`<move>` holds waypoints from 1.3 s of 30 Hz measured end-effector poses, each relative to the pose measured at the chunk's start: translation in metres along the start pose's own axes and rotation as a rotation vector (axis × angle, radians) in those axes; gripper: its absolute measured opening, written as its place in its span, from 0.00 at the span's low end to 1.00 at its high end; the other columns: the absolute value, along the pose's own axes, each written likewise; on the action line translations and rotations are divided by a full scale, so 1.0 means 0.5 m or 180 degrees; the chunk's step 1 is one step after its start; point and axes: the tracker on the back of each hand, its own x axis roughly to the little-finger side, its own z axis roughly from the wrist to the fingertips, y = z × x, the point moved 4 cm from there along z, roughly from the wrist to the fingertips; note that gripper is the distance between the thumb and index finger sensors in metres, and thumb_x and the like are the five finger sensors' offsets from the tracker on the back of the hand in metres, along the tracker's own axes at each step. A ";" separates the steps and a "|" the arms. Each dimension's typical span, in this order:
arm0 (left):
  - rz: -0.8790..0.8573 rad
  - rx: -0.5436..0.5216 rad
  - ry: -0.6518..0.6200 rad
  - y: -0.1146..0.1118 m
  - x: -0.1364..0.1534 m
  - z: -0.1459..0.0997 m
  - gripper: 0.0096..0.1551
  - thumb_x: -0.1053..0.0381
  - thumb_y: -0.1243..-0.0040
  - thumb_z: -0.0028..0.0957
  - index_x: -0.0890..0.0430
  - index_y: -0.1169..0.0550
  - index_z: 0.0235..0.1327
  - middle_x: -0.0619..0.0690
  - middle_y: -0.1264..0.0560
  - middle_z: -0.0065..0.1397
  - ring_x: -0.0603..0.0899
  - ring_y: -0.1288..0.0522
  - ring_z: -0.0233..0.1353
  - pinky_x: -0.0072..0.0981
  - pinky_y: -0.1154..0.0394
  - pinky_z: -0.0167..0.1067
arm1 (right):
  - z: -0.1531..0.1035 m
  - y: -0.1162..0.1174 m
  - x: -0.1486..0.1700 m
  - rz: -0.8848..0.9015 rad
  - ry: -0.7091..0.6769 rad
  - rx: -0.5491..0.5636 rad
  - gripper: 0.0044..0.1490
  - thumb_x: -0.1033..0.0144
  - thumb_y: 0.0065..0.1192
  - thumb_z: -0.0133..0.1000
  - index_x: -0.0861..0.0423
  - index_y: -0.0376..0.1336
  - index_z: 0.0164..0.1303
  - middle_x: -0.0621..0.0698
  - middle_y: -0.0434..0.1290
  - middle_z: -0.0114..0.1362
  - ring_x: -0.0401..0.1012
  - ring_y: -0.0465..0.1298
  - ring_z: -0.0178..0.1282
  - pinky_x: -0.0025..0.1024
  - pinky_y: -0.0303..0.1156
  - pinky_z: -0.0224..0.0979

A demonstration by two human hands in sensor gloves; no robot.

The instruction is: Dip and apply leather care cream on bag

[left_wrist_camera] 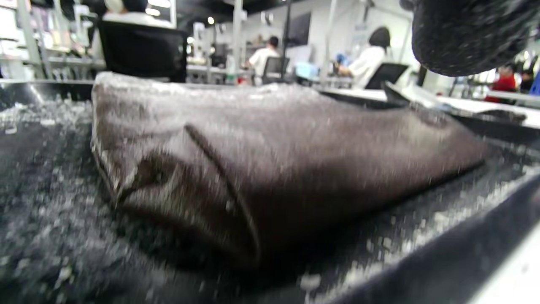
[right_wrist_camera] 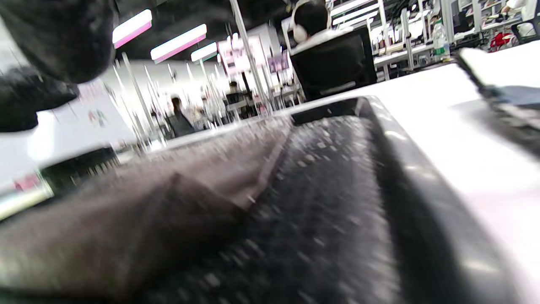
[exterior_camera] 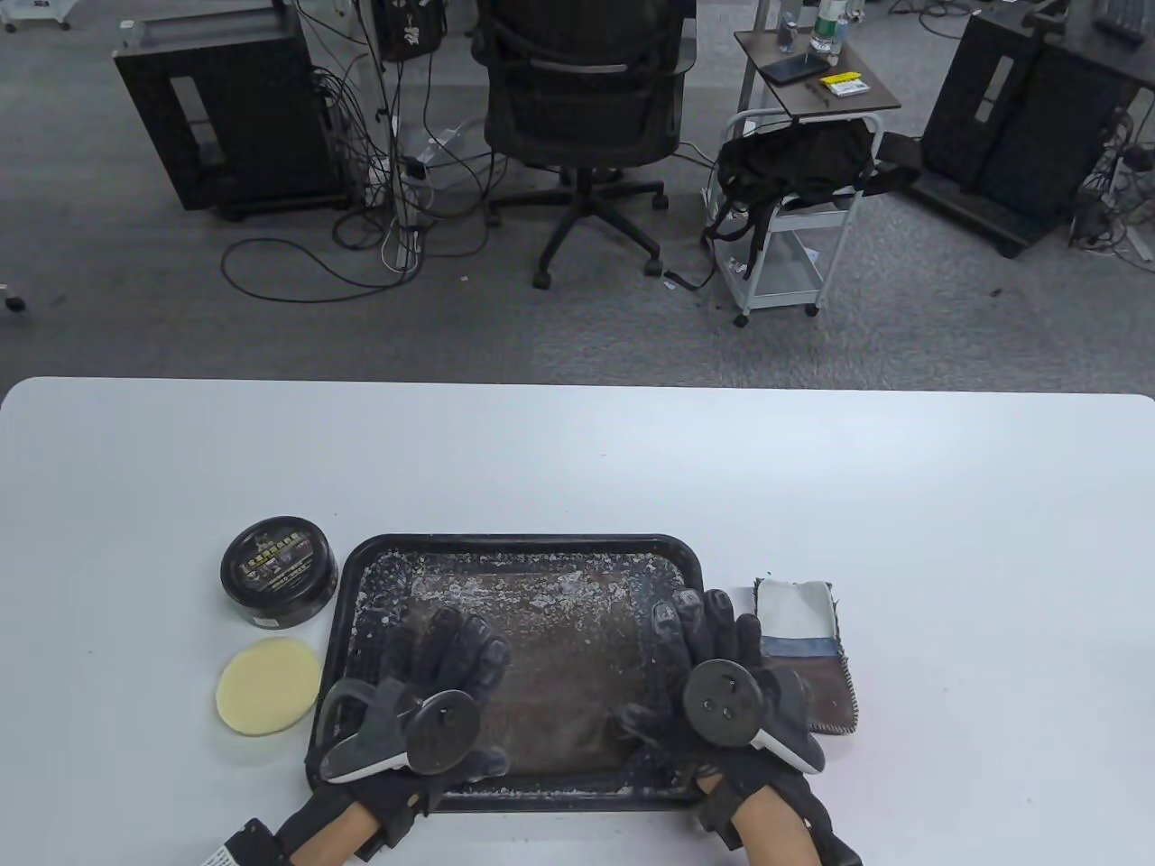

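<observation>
The bag (exterior_camera: 550, 649) lies flat in the tray (exterior_camera: 523, 544), near the front middle of the table (exterior_camera: 577, 451). Its long axis runs from left to right, parallel to the front edge of the table. Which end is the opening, I cannot tell. It is brown leather, soft and a little creased, with a seam and a fold visible in the left wrist view (left_wrist_camera: 219, 169); white flecks lie on it. The tray is black, rectangular with round corners, and its floor is covered with white crumbs.

The left hand (exterior_camera: 433, 686) rests on the left part of the bag with the fingers nearly straight and a little spread; it grips nothing. The right hand (exterior_camera: 722, 667) lies over the right rim of the tray, fingers also extended and close together, holding nothing. Whether its fingertips touch the bag I cannot tell.

Left of the tray stands a round black tin (exterior_camera: 279, 571) with its lid on. Just in front of the tin lies a round pale yellow sponge (exterior_camera: 268, 686), flat. Right of the tray lies a folded cloth (exterior_camera: 799, 622), white, blue and brown, partly under the right hand.
</observation>
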 end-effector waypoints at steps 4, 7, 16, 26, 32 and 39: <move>0.0000 0.0120 0.0047 -0.018 0.005 0.006 0.61 0.25 0.41 0.38 0.41 0.60 0.73 0.47 0.65 0.83 0.62 0.66 0.84 0.71 0.61 0.76 | 0.008 0.023 0.010 -0.0225 0.0099 -0.0248 0.68 0.36 0.63 0.48 0.53 0.29 0.81 0.56 0.25 0.83 0.59 0.22 0.78 0.62 0.18 0.69; -0.0050 0.0150 0.0052 -0.024 0.010 0.009 0.61 0.25 0.41 0.39 0.41 0.61 0.73 0.46 0.65 0.83 0.62 0.67 0.84 0.71 0.61 0.76 | 0.010 0.037 0.016 -0.0251 0.0140 -0.0356 0.70 0.36 0.64 0.47 0.52 0.27 0.80 0.58 0.24 0.82 0.60 0.22 0.78 0.63 0.18 0.68; -0.0148 0.0088 0.0048 -0.029 0.018 0.010 0.60 0.26 0.42 0.40 0.42 0.61 0.73 0.46 0.65 0.83 0.62 0.66 0.84 0.71 0.61 0.75 | 0.008 0.048 0.017 -0.0155 0.0157 -0.0418 0.71 0.36 0.64 0.46 0.52 0.26 0.79 0.59 0.24 0.82 0.60 0.22 0.77 0.64 0.18 0.67; -0.0237 0.0070 0.0008 -0.032 0.019 0.009 0.59 0.26 0.43 0.41 0.42 0.61 0.73 0.46 0.64 0.83 0.62 0.65 0.84 0.71 0.60 0.76 | 0.010 0.049 0.017 -0.0019 0.0137 -0.0378 0.71 0.37 0.64 0.47 0.52 0.24 0.78 0.59 0.24 0.82 0.61 0.23 0.78 0.64 0.19 0.68; -0.0248 0.0035 -0.0010 -0.032 0.017 0.009 0.59 0.27 0.43 0.41 0.42 0.61 0.73 0.47 0.64 0.83 0.62 0.65 0.84 0.71 0.59 0.76 | 0.011 0.052 0.017 0.0052 0.0108 -0.0393 0.71 0.38 0.64 0.47 0.52 0.24 0.78 0.59 0.24 0.82 0.61 0.23 0.78 0.64 0.19 0.68; -0.0226 0.0050 -0.0023 -0.035 0.014 0.007 0.58 0.27 0.43 0.41 0.42 0.61 0.73 0.46 0.63 0.83 0.62 0.64 0.84 0.71 0.60 0.76 | 0.012 0.055 0.015 0.0136 0.0061 -0.0391 0.71 0.38 0.64 0.48 0.52 0.24 0.78 0.59 0.25 0.82 0.61 0.24 0.78 0.65 0.20 0.68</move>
